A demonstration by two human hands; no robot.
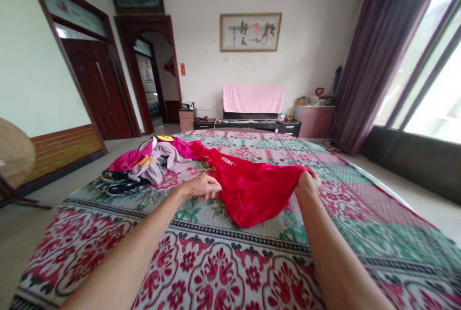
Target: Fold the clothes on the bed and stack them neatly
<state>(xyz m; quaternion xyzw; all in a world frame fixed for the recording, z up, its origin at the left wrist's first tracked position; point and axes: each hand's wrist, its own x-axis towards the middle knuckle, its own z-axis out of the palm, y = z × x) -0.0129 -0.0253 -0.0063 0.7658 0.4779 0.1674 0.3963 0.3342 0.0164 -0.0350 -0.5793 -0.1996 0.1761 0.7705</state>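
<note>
A bright red garment (252, 187) with small white lettering is spread over a patterned bed cover (223, 262). Its right end is lifted in my right hand (309, 183), whose fingers are closed around the cloth. My left hand (202, 186) is by the garment's left edge, with fingers loosely bent and slightly apart. No cloth shows between them. At its far left, the red cloth reaches a heap of clothes (153, 161) in pink, pale lilac, black and yellow.
Against the far wall stands a low black cabinet (288, 128) with a pink cloth (254, 99) draped over something on it. A dark curtain (378, 51) hangs by the window on the right. A round tan object (14, 154) stands at the left, near a door (97, 84).
</note>
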